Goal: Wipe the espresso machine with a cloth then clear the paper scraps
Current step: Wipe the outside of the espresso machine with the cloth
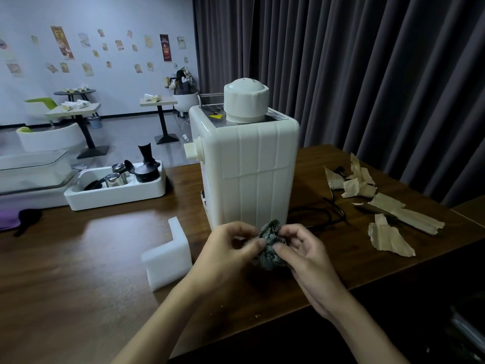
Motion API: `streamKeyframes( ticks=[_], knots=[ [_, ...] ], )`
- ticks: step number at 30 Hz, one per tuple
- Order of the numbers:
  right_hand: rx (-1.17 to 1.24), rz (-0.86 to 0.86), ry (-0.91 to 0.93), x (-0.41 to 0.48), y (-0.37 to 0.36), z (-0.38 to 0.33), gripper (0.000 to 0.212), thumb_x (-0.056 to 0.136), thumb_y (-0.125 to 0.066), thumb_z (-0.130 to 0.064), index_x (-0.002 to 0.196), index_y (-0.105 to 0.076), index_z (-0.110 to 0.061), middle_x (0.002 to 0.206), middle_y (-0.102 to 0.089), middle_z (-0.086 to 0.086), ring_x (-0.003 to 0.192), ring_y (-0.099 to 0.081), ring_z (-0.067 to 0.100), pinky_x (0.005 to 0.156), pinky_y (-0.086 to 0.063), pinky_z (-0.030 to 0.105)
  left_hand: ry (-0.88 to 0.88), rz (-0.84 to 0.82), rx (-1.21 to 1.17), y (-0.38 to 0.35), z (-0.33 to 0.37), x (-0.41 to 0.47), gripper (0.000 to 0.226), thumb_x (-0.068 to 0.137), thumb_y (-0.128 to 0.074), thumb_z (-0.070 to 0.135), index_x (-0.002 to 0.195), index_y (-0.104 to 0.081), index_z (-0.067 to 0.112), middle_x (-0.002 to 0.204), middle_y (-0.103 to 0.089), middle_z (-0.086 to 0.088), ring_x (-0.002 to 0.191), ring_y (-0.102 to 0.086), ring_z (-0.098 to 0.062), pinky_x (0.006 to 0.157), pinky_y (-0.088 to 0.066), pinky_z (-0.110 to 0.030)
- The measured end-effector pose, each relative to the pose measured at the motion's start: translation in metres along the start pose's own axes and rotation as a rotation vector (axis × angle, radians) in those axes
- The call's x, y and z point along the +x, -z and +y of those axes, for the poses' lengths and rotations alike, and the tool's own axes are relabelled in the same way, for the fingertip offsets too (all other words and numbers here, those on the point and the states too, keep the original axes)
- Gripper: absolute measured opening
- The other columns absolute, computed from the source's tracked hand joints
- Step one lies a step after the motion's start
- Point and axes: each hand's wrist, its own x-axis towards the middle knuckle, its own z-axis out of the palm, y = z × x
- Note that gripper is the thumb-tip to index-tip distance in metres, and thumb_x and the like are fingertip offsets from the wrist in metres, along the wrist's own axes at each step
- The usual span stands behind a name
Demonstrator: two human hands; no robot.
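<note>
- We see the wooden desk carrying everything.
- The white espresso machine stands upright on it, ribbed side toward us, just beyond the hands.
- Torn paper scraps lie scattered on the desk to the machine's right, well apart from the hands.
- The left hand and right hand meet before the machine's base; each grip is narrow, thumb and fingers pinching the cloth.
- The bunched, patterned cloth sits between both grips, near the machine; we cannot tell whether it touches.
- We judge wiping is only starting: next, press the cloth flat against the casing.
</note>
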Motion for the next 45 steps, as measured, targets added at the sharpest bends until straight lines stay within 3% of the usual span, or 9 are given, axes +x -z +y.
streamKeyframes(
  ticks=[8, 16, 21, 26, 32, 35, 39, 42, 45],
  knots=[
    [-0.058, -0.007, 0.027, 0.002, 0.015, -0.010, 0.020, 0.093, -0.058, -0.007, 0.108, -0.068, -0.016, 0.107, -0.074, 0.004, 0.104, -0.069, 0.019, 0.088, -0.055, 0.034, 0.018, 0.030, -0.119, 0.000, 0.011, 0.001, 0.009, 0.093, -0.063, -0.005, 0.087, -0.069, -0.004, 0.073, -0.069, -0.009, 0.063, -0.063, -0.008, 0.055, -0.050, -0.016],
    [-0.217, 0.043, 0.122, 0.011, 0.014, -0.014, 0.014, 0.099, -0.051, -0.013, 0.100, -0.065, -0.009, 0.092, -0.074, 0.007, 0.090, -0.071, 0.018, 0.074, -0.057, 0.026, 0.065, 0.055, -0.117, -0.003, 0.013, 0.002, 0.014, 0.093, -0.060, -0.003, 0.083, -0.064, 0.006, 0.067, -0.060, 0.000, 0.059, -0.054, -0.005, 0.055, -0.042, -0.014],
    [-0.301, 0.135, 0.174, 0.017, 0.015, -0.019, 0.013, 0.098, -0.054, -0.022, 0.098, -0.066, -0.016, 0.089, -0.075, 0.005, 0.085, -0.072, 0.016, 0.076, -0.060, 0.039, 0.109, 0.077, -0.111, -0.005, 0.009, 0.005, 0.015, 0.096, -0.057, 0.002, 0.085, -0.062, 0.011, 0.073, -0.058, -0.005, 0.067, -0.053, -0.015, 0.065, -0.046, -0.030],
    [-0.345, 0.078, 0.131, 0.021, 0.021, -0.022, 0.018, 0.100, -0.050, -0.026, 0.099, -0.064, -0.014, 0.092, -0.064, 0.029, 0.078, -0.063, 0.033, 0.068, -0.049, 0.043, 0.139, 0.220, -0.098, -0.007, 0.003, 0.012, 0.015, 0.096, -0.055, 0.000, 0.092, -0.055, 0.015, 0.089, -0.062, -0.011, 0.069, -0.060, -0.010, 0.064, -0.051, -0.026],
    [-0.008, -0.002, -0.034, 0.019, 0.020, -0.027, 0.026, 0.103, -0.038, -0.008, 0.109, -0.063, -0.005, 0.103, -0.072, 0.015, 0.096, -0.070, 0.022, 0.081, -0.058, 0.030, -0.135, -0.009, 0.224, -0.016, 0.000, 0.005, 0.026, 0.076, -0.074, 0.056, 0.092, -0.066, 0.037, 0.093, -0.069, 0.009, 0.088, -0.066, -0.003, 0.079, -0.055, -0.024],
    [0.113, -0.010, -0.076, 0.017, 0.021, -0.031, 0.028, 0.104, -0.036, -0.009, 0.117, -0.060, -0.003, 0.109, -0.071, 0.017, 0.103, -0.068, 0.027, 0.087, -0.058, 0.035, -0.118, -0.075, 0.122, -0.021, 0.003, 0.004, 0.013, 0.080, -0.082, 0.037, 0.085, -0.071, 0.030, 0.084, -0.075, 0.006, 0.080, -0.072, -0.011, 0.074, -0.060, -0.037],
    [0.160, 0.004, -0.104, 0.016, 0.026, -0.033, 0.028, 0.104, -0.036, -0.009, 0.118, -0.060, -0.004, 0.113, -0.070, 0.017, 0.106, -0.067, 0.026, 0.088, -0.057, 0.036, -0.130, -0.067, 0.050, -0.021, 0.003, 0.007, 0.012, 0.086, -0.078, 0.020, 0.079, -0.069, 0.024, 0.074, -0.072, 0.002, 0.069, -0.067, -0.011, 0.064, -0.055, -0.032],
    [-0.031, 0.055, -0.126, 0.016, 0.029, -0.036, 0.025, 0.103, -0.040, -0.006, 0.110, -0.064, -0.008, 0.110, -0.071, 0.015, 0.097, -0.070, 0.021, 0.078, -0.059, 0.032, -0.156, -0.020, 0.130, -0.017, 0.004, 0.011, 0.012, 0.090, -0.073, 0.017, 0.084, -0.067, 0.026, 0.076, -0.070, 0.003, 0.072, -0.067, -0.011, 0.065, -0.053, -0.030],
    [-0.344, 0.169, -0.025, 0.017, 0.036, -0.040, 0.036, 0.097, -0.044, 0.003, 0.111, -0.063, -0.023, 0.122, -0.064, -0.001, 0.112, -0.061, 0.009, 0.090, -0.051, 0.022, -0.223, -0.002, 0.238, -0.009, 0.006, 0.016, 0.016, 0.090, -0.071, 0.020, 0.092, -0.064, 0.034, 0.084, -0.069, 0.007, 0.081, -0.068, -0.011, 0.074, -0.057, -0.035]
  ],
)
